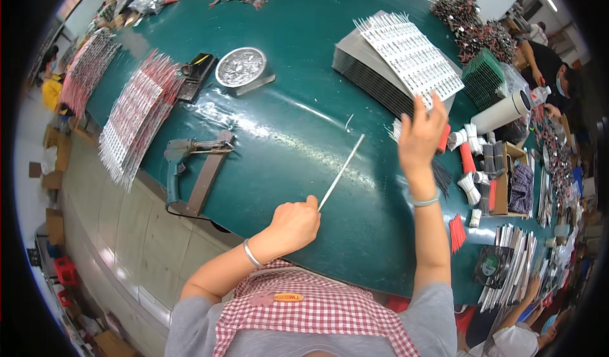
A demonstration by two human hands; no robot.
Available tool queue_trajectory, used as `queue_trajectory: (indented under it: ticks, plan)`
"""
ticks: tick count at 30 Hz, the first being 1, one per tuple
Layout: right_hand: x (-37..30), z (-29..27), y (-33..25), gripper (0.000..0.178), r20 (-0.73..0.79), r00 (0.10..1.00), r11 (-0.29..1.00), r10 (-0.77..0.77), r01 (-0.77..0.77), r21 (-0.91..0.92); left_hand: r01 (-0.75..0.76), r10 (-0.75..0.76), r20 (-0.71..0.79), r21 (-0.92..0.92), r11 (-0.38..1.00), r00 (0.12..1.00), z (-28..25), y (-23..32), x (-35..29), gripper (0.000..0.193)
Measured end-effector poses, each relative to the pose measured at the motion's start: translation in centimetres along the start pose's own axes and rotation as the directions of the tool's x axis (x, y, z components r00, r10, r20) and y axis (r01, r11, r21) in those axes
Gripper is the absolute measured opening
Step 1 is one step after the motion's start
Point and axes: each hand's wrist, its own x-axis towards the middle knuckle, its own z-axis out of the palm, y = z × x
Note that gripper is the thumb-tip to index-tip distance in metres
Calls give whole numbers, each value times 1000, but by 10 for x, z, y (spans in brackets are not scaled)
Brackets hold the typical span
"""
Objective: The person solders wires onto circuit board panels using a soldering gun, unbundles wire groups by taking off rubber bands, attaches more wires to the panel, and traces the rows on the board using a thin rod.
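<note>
My left hand [295, 223] is closed around one end of a thin white stick [342, 172], which slants up and away over the green table. Higher up and to the right, my right hand [422, 132] is open, fingers spread, its fingertips at the near edge of a white sheet [412, 56] with rows of small dark marks and thin spikes along its far edge. Whether the fingers touch the sheet cannot be made out. That sheet lies tilted on a stack of grey boards [368, 68]. Small bundles of white sticks [469, 188] lie beside my right wrist.
At left, a teal heat gun-like tool [176, 167] rests by a brown stand [206, 182]. Farther back are a metal bowl [261, 62] of silvery bits and a black box [196, 78]. Red-and-white spiky sheets [136, 119] overhang the left edge. A white bottle [501, 113] lies at right.
</note>
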Motion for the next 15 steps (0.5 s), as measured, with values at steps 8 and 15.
queue_trajectory:
  ticks: [8,15]
  plan:
    - [10,17,65,44,96,994,998,56,-58,22,-45,156,-188,492,869,970,-111,-70,29,9]
    - [18,4,68,35,94,983,959,157,-175,224,-51,137,-53,752,658,989,-173,-163,94,16]
